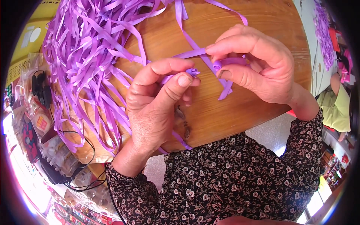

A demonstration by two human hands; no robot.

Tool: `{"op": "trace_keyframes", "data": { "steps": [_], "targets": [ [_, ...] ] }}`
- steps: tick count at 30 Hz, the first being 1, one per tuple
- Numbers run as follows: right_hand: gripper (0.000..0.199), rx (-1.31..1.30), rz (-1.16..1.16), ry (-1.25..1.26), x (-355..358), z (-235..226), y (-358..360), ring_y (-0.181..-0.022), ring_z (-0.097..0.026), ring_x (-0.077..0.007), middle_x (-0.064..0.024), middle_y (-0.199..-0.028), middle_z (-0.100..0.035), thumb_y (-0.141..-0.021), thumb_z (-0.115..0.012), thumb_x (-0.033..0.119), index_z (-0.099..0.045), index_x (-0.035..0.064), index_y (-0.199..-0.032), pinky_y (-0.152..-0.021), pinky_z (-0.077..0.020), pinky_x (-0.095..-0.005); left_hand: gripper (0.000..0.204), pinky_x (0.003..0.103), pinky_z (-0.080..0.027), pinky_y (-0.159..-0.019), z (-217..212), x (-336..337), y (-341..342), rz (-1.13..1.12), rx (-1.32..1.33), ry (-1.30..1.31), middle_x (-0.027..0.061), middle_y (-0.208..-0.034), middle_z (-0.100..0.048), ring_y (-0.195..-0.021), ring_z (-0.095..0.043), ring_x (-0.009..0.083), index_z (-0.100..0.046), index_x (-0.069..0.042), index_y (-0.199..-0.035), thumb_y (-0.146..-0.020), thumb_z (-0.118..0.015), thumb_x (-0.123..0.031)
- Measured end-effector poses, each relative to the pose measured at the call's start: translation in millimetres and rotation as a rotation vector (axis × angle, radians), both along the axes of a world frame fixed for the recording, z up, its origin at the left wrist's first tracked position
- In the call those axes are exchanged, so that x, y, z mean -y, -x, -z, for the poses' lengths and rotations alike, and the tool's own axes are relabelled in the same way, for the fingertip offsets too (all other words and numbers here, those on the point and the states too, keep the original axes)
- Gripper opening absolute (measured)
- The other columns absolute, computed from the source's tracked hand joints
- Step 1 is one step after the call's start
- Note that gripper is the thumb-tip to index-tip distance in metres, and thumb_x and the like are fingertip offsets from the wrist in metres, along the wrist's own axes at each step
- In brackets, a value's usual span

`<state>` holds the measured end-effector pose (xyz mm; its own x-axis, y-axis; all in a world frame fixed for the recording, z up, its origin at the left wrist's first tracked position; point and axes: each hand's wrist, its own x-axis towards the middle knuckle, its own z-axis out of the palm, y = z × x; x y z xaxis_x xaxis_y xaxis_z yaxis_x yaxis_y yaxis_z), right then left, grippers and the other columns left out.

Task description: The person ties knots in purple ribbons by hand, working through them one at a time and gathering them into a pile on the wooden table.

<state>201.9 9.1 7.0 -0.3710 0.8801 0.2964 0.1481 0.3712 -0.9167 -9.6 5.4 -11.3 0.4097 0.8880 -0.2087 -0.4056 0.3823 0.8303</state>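
Currently both hands pinching purple ribbon strip [195, 54] mid-worktop [258, 15]: left hand [157, 108] fingers on small folded bud [192, 72], right hand [251, 63] fingers on loop; ribbon pile [90, 52] crowding left edge, bare wood right.

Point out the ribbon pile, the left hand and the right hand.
ribbon pile [86, 48], head view, middle of the purple heap.
left hand [155, 101], head view, back of the hand.
right hand [258, 63], head view, knuckles.

ribbon [195, 54]: purple | table [262, 22]: brown wood | sleeve [232, 176]: dark floral
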Motion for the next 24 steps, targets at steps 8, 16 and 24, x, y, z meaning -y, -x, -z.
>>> {"op": "trace_keyframes", "data": {
  "steps": [8, 16, 24],
  "targets": [
    [0.023, 0.072, -0.082, -0.067, -5.2, 1.0, -2.1, -0.078, -0.058, -0.0139, -0.011, -0.091, -0.061, -0.075, -0.067, -0.006, -0.063, -0.0027, -0.098, -0.065, -0.047, -0.0231, 0.02, 0.022, -0.05, -0.064, 1.7, -0.6, -1.0, -0.015, 0.008, 0.008, 0.0091, -0.089, -0.065, -0.076, -0.061, 0.0114, -0.058, 0.001, -0.106, -0.086, -0.059, 0.0],
    [0.025, 0.102, -0.051, -0.084, -4.5, -3.2, 3.8, -0.077, -0.058, -0.0126, -0.0099, -0.092, -0.06, -0.075, -0.066, -0.006, -0.065, -0.0012, -0.1, -0.064, -0.0455, -0.022, 0.02, 0.022, -0.049, -0.066, 0.5, -1.2, 0.4, 0.029, 0.003, -0.025, 0.0072, -0.092, -0.063, -0.075, -0.06, 0.0105, -0.057, 0.0, -0.105, -0.086, -0.059, 0.001],
    [0.024, 0.123, -0.047, -0.052, -3.9, -6.4, 8.2, -0.077, -0.057, -0.0137, -0.0096, -0.092, -0.06, -0.077, -0.063, -0.006, -0.065, -0.0017, -0.101, -0.065, -0.0456, -0.0229, 0.017, 0.022, -0.049, -0.065, -1.6, 0.8, -1.4, -0.048, -0.065, -0.037, 0.0068, -0.089, -0.063, -0.07, -0.057, 0.0099, -0.058, 0.0, -0.103, -0.085, -0.06, 0.0]
  ]
}}
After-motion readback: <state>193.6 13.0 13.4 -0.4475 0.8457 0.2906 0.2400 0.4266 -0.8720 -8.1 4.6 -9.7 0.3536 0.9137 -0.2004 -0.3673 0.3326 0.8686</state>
